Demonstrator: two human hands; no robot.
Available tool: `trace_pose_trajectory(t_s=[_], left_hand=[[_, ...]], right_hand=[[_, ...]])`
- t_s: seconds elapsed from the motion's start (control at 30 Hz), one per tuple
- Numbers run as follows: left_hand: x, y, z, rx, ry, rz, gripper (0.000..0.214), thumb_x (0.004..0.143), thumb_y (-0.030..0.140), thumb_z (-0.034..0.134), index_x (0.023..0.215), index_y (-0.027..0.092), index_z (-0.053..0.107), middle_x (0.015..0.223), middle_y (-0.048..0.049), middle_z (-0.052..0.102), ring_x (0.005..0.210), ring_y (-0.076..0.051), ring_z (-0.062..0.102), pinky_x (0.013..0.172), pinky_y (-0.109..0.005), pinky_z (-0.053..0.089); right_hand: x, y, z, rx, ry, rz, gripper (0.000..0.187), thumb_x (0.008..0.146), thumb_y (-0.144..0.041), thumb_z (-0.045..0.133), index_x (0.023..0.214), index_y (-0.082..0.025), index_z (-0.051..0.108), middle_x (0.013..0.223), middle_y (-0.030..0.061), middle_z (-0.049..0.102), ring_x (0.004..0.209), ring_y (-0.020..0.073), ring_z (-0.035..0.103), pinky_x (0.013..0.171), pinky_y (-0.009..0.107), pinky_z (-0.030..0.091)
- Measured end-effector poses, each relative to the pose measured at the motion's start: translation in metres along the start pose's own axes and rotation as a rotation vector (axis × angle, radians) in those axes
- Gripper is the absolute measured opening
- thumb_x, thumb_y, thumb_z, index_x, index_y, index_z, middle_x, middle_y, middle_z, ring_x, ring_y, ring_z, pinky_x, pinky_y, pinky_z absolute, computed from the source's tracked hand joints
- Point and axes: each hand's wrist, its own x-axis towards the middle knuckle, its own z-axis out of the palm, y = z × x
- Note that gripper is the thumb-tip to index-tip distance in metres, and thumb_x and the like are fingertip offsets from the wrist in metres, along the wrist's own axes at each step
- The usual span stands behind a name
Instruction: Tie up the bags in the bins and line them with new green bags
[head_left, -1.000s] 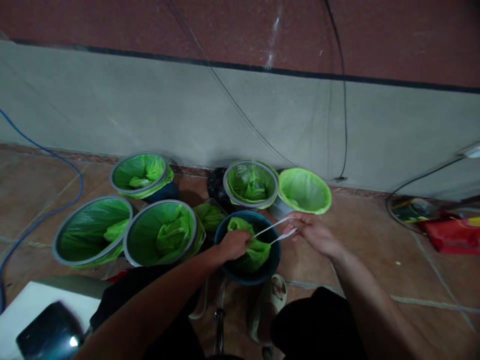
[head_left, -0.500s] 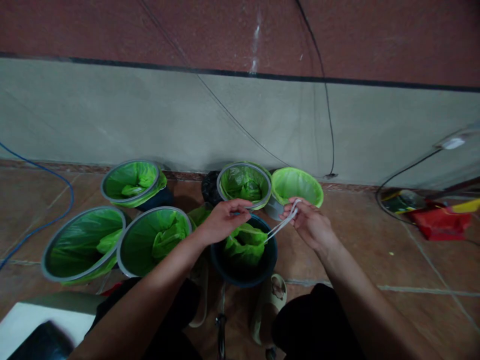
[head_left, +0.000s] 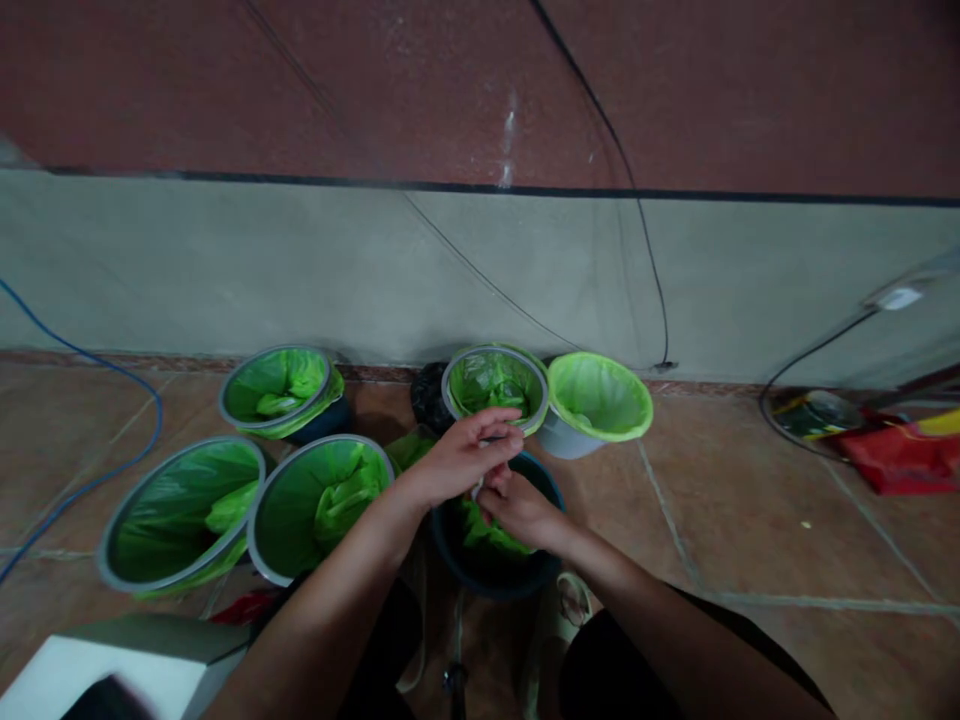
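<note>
My left hand (head_left: pixel 472 455) and my right hand (head_left: pixel 517 508) meet above a dark blue bucket (head_left: pixel 480 578) on the floor between my feet. The right hand's fingers are closed under the left palm, on a white drawstring (head_left: pixel 477 488) of which only a sliver shows. The left hand's fingers are bent over the right hand; what lies between them is hidden. Inside the bucket, below both hands, sits a crumpled green plastic bag (head_left: pixel 486 532).
Bins with green liners stand left (head_left: pixel 180 515), centre-left (head_left: pixel 289 520), back left (head_left: pixel 281 385), back centre (head_left: pixel 495 385) and back right (head_left: pixel 596 395). A white box (head_left: pixel 112 660) is at lower left, a blue cable (head_left: pixel 112 370) at left, a red bag (head_left: pixel 900 455) at right.
My right hand has moved left and down to meet the left hand, bringing the drawstring along. The stretched string is now mostly hidden. The view has shifted slightly upward.
</note>
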Motion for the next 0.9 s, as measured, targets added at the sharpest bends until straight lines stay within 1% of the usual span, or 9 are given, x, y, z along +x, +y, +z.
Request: trace_pose_trajectory(t_s=[0.13,0.2,0.27,0.33,0.4,0.53,0.73,0.8,0.9], left_hand=[[-0.001,-0.018,-0.022,0.642,0.285,-0.187,0.041,0.093,0.026,0.053,0.132,0.016,0.059,0.118,-0.0127,0.071,0.099,-0.023,0.070,0.091,-0.035,0.053],[-0.002,-0.033,-0.021,0.808,0.249,-0.221,0.043,0.089,0.014,0.048,0.130,0.018,0.061,0.124,-0.0117,0.071,0.114,-0.024,0.066,0.103,-0.037,0.048],[-0.002,-0.048,-0.010,0.785,0.044,-0.141,0.046,0.084,0.010,0.049,0.127,0.020,0.063,0.127,-0.0086,0.070,0.115,-0.023,0.065,0.104,-0.034,0.047],[-0.002,-0.062,0.005,0.695,-0.134,-0.045,0.035,0.085,0.015,0.051,0.116,0.020,0.068,0.117,-0.0064,0.074,0.106,-0.021,0.068,0.098,-0.031,0.050],[-0.002,-0.073,0.017,0.615,-0.185,-0.017,0.026,0.090,0.021,0.047,0.101,0.018,0.070,0.100,-0.0054,0.075,0.094,-0.020,0.069,0.091,-0.029,0.051],[-0.004,-0.085,0.021,0.502,-0.109,-0.100,0.034,0.095,0.028,0.039,0.082,0.018,0.068,0.077,-0.0034,0.071,0.076,-0.017,0.066,0.078,-0.028,0.051],[0.002,-0.101,0.024,0.210,0.122,-0.401,0.028,0.093,0.024,0.041,0.089,0.015,0.067,0.062,0.0004,0.060,0.050,-0.013,0.053,0.055,-0.026,0.043],[0.004,-0.107,0.031,0.159,0.138,-0.429,0.030,0.095,0.027,0.040,0.086,0.014,0.066,0.060,0.0011,0.057,0.049,-0.012,0.051,0.054,-0.026,0.043],[0.001,-0.113,0.042,0.282,0.014,-0.282,0.026,0.095,0.029,0.046,0.085,0.015,0.066,0.063,-0.0001,0.058,0.056,-0.013,0.053,0.060,-0.027,0.045]], right_hand=[[0.004,-0.002,-0.018,0.089,0.116,0.072,0.026,0.088,-0.037,0.047,0.076,-0.019,0.061,0.058,-0.0018,0.056,0.053,0.0112,0.047,0.054,0.024,0.034],[0.005,-0.005,-0.026,0.161,0.194,0.116,0.027,0.085,-0.042,0.051,0.080,-0.018,0.063,0.057,-0.0028,0.055,0.050,0.0099,0.043,0.049,0.023,0.030],[0.005,-0.010,-0.031,0.251,0.213,0.133,0.031,0.081,-0.047,0.055,0.083,-0.018,0.064,0.057,-0.0038,0.055,0.046,0.0083,0.038,0.046,0.023,0.026],[0.004,-0.016,-0.034,0.334,0.205,0.144,0.036,0.077,-0.052,0.059,0.085,-0.017,0.064,0.057,-0.0041,0.055,0.044,0.0071,0.036,0.044,0.022,0.023],[0.004,-0.021,-0.038,0.398,0.214,0.163,0.039,0.074,-0.054,0.063,0.086,-0.017,0.064,0.056,-0.0044,0.054,0.044,0.0064,0.035,0.043,0.022,0.021],[0.005,-0.022,-0.050,0.475,0.321,0.190,0.042,0.071,-0.054,0.067,0.089,-0.017,0.063,0.055,-0.0060,0.052,0.042,0.0051,0.031,0.040,0.021,0.017],[0.011,-0.024,-0.045,0.576,0.573,0.167,0.048,0.067,-0.047,0.069,0.106,-0.019,0.059,0.055,-0.0077,0.055,0.039,0.0046,0.028,0.039,0.020,0.015],[0.012,-0.028,-0.033,0.614,0.522,0.138,0.046,0.069,-0.046,0.068,0.104,-0.019,0.060,0.056,-0.0070,0.055,0.039,0.0042,0.028,0.039,0.020,0.015],[0.013,-0.032,-0.017,0.659,0.346,0.095,0.038,0.073,-0.046,0.065,0.099,-0.017,0.064,0.056,-0.0058,0.055,0.039,0.0035,0.026,0.040,0.020,0.014]])
